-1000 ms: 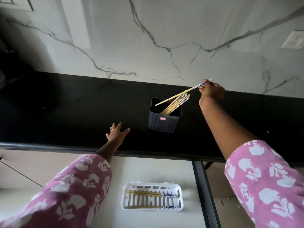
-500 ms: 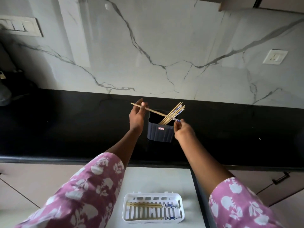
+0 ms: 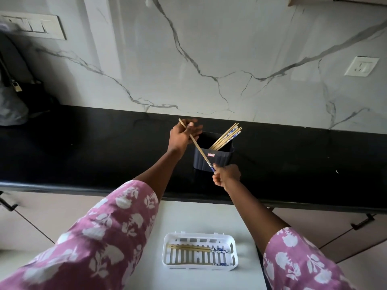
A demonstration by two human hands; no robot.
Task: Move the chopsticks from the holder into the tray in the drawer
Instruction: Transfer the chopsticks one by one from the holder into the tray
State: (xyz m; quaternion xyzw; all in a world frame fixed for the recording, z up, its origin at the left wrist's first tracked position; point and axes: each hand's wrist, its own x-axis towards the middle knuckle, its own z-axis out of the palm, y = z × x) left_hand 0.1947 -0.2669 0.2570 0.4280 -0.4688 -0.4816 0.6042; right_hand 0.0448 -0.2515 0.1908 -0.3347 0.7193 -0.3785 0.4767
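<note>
A dark ribbed holder (image 3: 217, 162) stands on the black counter with several wooden chopsticks (image 3: 227, 136) leaning out to the right. One chopstick (image 3: 199, 150) runs diagonally in front of the holder. My right hand (image 3: 226, 174) pinches its blue-patterned end low at the holder's front. My left hand (image 3: 183, 133) holds its plain end up at the holder's left. Below, a white slotted tray (image 3: 199, 237) lies in the open drawer with chopsticks (image 3: 192, 247) laid along it.
The black counter (image 3: 83, 149) meets a marble wall with a switch plate (image 3: 31, 26) and a socket (image 3: 361, 65). A grey bag (image 3: 12, 105) sits far left. The drawer floor (image 3: 188, 216) is pale; cabinet handles (image 3: 362, 221) show at right.
My right hand has drawn the chopstick's patterned end down and toward me, tilting the stick steeply across the holder front. My left hand stays on the other end.
</note>
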